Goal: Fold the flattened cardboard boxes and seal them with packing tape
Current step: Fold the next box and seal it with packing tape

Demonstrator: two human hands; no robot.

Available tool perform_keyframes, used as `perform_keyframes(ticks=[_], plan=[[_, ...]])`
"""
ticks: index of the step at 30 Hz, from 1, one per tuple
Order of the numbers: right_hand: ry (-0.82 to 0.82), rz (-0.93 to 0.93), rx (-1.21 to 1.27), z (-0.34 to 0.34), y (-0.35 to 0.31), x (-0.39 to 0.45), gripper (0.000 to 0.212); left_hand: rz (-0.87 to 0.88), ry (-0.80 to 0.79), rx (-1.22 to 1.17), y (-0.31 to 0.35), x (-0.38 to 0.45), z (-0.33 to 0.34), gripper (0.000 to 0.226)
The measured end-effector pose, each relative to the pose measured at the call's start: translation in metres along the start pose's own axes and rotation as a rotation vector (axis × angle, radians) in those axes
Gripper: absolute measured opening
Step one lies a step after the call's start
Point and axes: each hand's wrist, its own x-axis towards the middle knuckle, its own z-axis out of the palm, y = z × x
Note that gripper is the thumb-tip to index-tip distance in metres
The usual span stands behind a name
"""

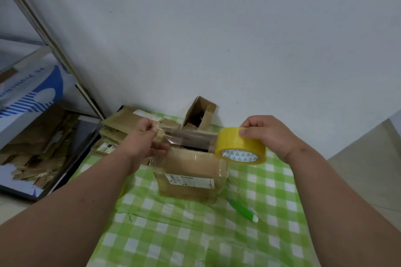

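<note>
A brown cardboard box (191, 176) with a white label stands upright on the green checked cloth (195, 234). My right hand (267, 134) grips a yellow roll of packing tape (239, 146) just above the box's right top corner. A clear strip of tape (186, 136) stretches from the roll leftward over the box top. My left hand (145, 138) pinches the strip's free end above the box's left side.
Flattened cardboard boxes (125, 124) are stacked at the back left of the cloth, with an opened small box (199, 112) against the wall. A green-handled cutter (244, 211) lies right of the box. A bin of cardboard scraps (36, 147) sits on the left.
</note>
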Motion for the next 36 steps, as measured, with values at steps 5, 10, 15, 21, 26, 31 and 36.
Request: perform_keyframes(ticks=[5,10,15,21,26,31,36], plan=[[0.018,0.027,0.064,0.002,0.007,0.005,0.019,0.111,0.026,0.052,-0.002,0.003,0.004,0.019],[0.067,0.058,0.107,0.004,0.012,0.008,0.015,0.077,-0.03,0.108,-0.006,0.004,0.001,0.023],[0.078,0.08,0.091,0.007,0.007,0.011,0.018,0.098,-0.069,0.369,-0.002,0.016,-0.01,0.031],[0.069,0.087,0.106,0.012,-0.009,0.009,0.033,0.013,-0.137,0.396,-0.008,0.015,-0.014,0.018],[0.072,0.061,-0.012,0.008,-0.025,0.009,0.035,0.036,-0.135,0.413,-0.012,0.008,-0.014,0.015],[0.0,0.129,-0.247,0.023,-0.017,0.017,0.026,0.006,-0.11,0.28,-0.019,0.003,-0.014,0.018],[0.009,0.124,-0.277,0.03,-0.015,0.019,0.038,-0.08,0.037,0.11,-0.034,-0.002,-0.014,0.019]])
